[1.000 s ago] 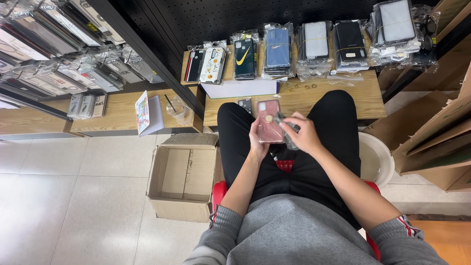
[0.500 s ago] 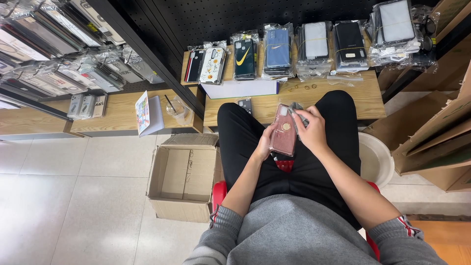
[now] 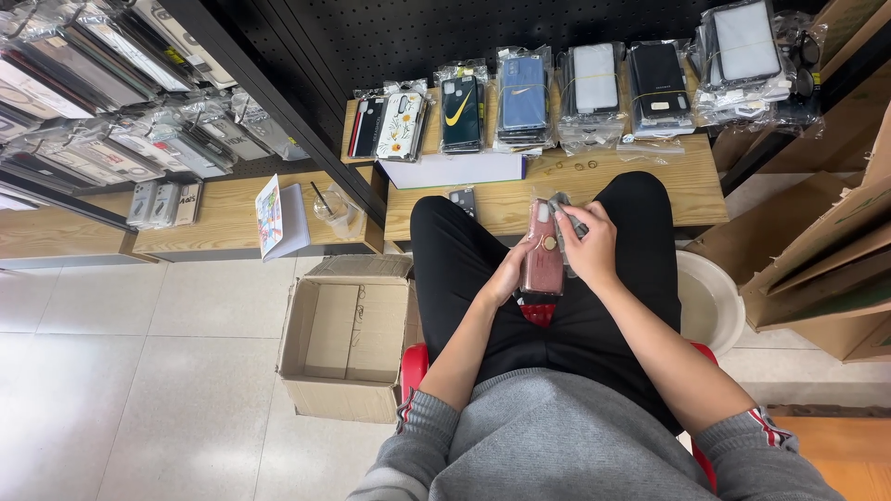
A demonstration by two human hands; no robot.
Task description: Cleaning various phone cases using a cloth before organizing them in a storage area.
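Note:
I sit on a red stool with both hands over my lap. My left hand (image 3: pixel 509 275) holds the lower left edge of a pink phone case (image 3: pixel 542 257), which stands almost upright and carries a small round ring on its back. My right hand (image 3: pixel 588 245) grips the case's upper right side and also pinches a grey strip of clear wrapping (image 3: pixel 563 206) at the top. My legs in black trousers lie under the case.
A low wooden shelf (image 3: pixel 640 190) ahead carries bundled phone cases (image 3: pixel 522 102) in plastic bags, a white sheet and a dark case (image 3: pixel 462 199). An open cardboard box (image 3: pixel 343 334) stands on the tiled floor to my left, a white bucket (image 3: pixel 710 301) to my right, brown boxes (image 3: pixel 835 269) beyond.
The pink case has turned from lying flat with its back up to standing nearly upright, and my right hand has shifted to its top right edge.

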